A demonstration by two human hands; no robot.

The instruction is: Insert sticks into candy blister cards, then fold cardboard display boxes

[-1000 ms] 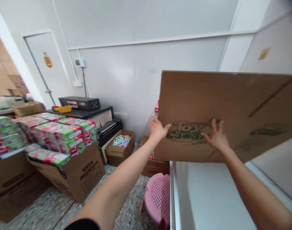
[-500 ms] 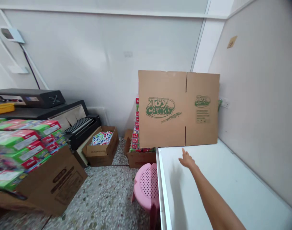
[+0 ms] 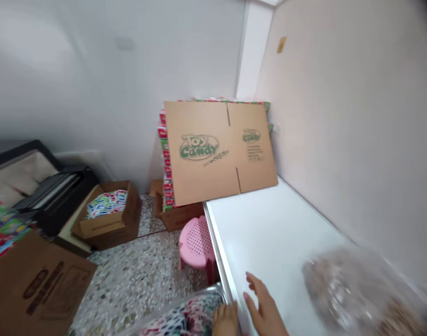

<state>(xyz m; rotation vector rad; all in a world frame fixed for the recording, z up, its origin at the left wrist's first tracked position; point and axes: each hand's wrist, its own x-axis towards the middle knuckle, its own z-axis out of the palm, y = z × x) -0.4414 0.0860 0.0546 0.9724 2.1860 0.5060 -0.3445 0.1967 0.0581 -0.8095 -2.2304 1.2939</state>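
Hands sit low at the near edge of the white worktop. The right hand lies flat on the worktop, fingers spread, holding nothing. The left hand shows only partly at the worktop's edge, touching a clear tray of coloured packets; whether its fingers grip it I cannot tell. A flattened carton stands upright at the worktop's far end, well apart. A blurred clear bag lies near the right hand. A pink stool stands on the floor just beside the worktop.

Two bare hands, right hand with no ring, left hand mostly cut off, no sleeves visible
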